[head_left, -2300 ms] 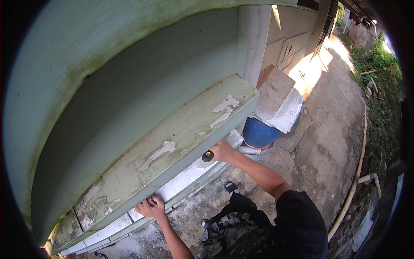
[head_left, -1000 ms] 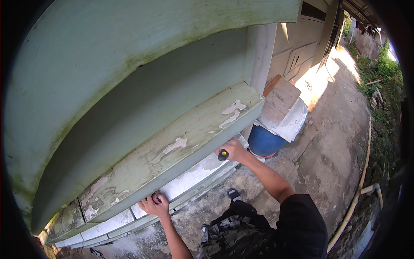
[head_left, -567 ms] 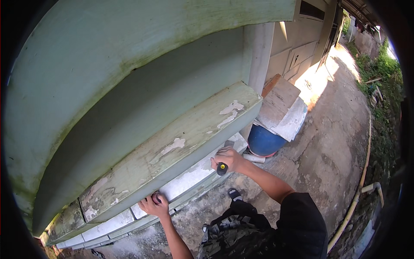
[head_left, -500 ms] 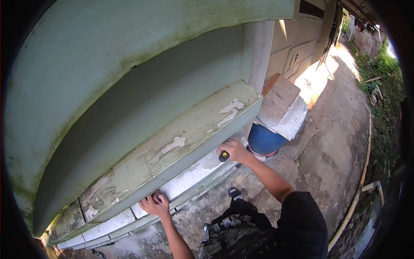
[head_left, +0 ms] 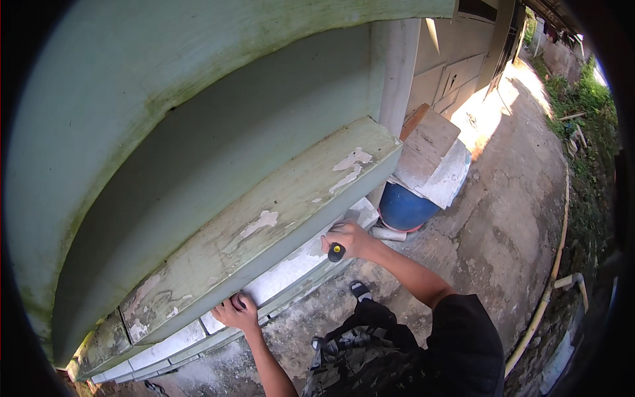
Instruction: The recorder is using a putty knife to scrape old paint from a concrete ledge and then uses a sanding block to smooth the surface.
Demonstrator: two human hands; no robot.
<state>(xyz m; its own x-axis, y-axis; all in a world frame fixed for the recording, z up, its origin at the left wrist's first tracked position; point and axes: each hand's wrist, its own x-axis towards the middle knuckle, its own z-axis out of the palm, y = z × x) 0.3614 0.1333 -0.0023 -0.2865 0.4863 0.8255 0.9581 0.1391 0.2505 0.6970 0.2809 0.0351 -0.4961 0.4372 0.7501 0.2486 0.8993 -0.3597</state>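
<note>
Right hand [head_left: 349, 239] is closed tight around a tool with a black and yellow handle [head_left: 337, 251], pressed against the white wall [head_left: 291, 268] just under the green ledge [head_left: 264, 218]. Left hand [head_left: 238, 311] rests with curled fingers on the same wall, holding nothing. A blue barrel [head_left: 403, 208] stands near, on the cracked ground [head_left: 503, 225].

Black short sleeve [head_left: 466, 344] over the right shoulder, both forearms bare below it. Dark camouflage-patterned trousers [head_left: 360, 360] over the legs. One foot shows in a black sandal [head_left: 360, 291] with a pale strap. Both hands [head_left: 239, 311] bare, no gloves.
</note>
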